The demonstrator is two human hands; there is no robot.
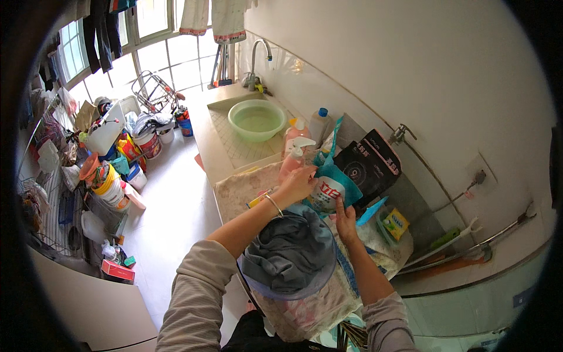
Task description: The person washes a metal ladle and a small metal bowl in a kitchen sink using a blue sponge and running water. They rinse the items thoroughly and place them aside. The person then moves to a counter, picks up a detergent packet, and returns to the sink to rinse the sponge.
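My left hand (299, 182), with a bangle at the wrist, grips the upper left part of a teal and white detergent pouch (326, 193). At the pouch's lower right edge, my right hand (346, 216) holds it with thumb and fingers. Just below the pouch stands a bluish plastic basin (303, 295) filled with grey-blue cloth (286, 251). A pink pump bottle (290, 166) with a white pump is right behind my left hand. Leaning behind the pouch is a black printed bag or box (367, 167).
A pale green basin of water (257, 119) sits in the sink below a curved faucet (260, 53). A grey bottle with a blue cap (319, 124) stands by the wall. A yellow packet (396, 223) lies at the right. Buckets (112, 189) and clutter line the floor at the left.
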